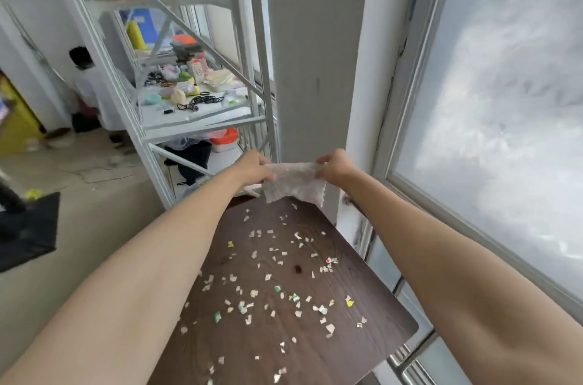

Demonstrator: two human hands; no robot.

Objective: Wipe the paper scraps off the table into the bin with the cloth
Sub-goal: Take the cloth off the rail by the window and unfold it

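Both arms reach forward over a dark wood-grain table; the left hand and the right hand each pinch an upper corner of a pale, textured cloth, which hangs stretched between them in the air above the table's far end, its lower edge just over the wood; whether it touches the surface cannot be told. Paper scraps, mostly white with a few green and yellow bits, lie scattered over the tabletop nearer the camera, below and between the forearms, well short of the cloth; no bin can be made out. A white metal shelving rack with assorted small items stands beyond the left hand; a frosted window runs along the right side.
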